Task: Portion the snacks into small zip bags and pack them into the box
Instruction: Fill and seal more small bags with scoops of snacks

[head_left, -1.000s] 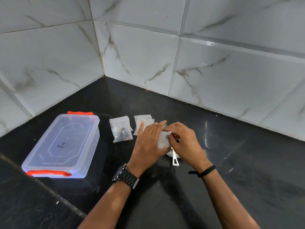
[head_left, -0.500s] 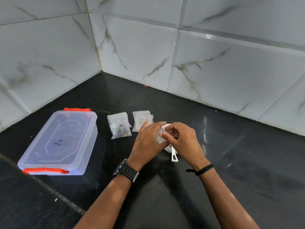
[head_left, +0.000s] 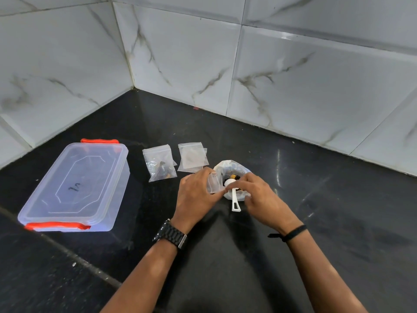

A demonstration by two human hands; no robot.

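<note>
My left hand point(head_left: 195, 192) holds a small clear zip bag point(head_left: 213, 182) upright with its mouth open, just left of a white plastic bag of mixed snacks point(head_left: 232, 169). A white scoop point(head_left: 234, 196) rests in the snack bag, and the fingers of my right hand point(head_left: 259, 195) are on its handle. One zip bag with dark snacks in it point(head_left: 160, 163) lies flat further left. Beside it lies a small stack of empty zip bags point(head_left: 191, 157). The clear box with red clips point(head_left: 74, 188) sits at the left with its lid on.
The black counter point(head_left: 316, 222) runs into a corner of white marble-look wall tiles point(head_left: 293, 75) behind the objects. A watch is on my left wrist and a black band on my right.
My hands have parted, so the snack bag and scoop bowl now show. The left hand holds the small bag open, and the right has shifted onto the scoop handle.
</note>
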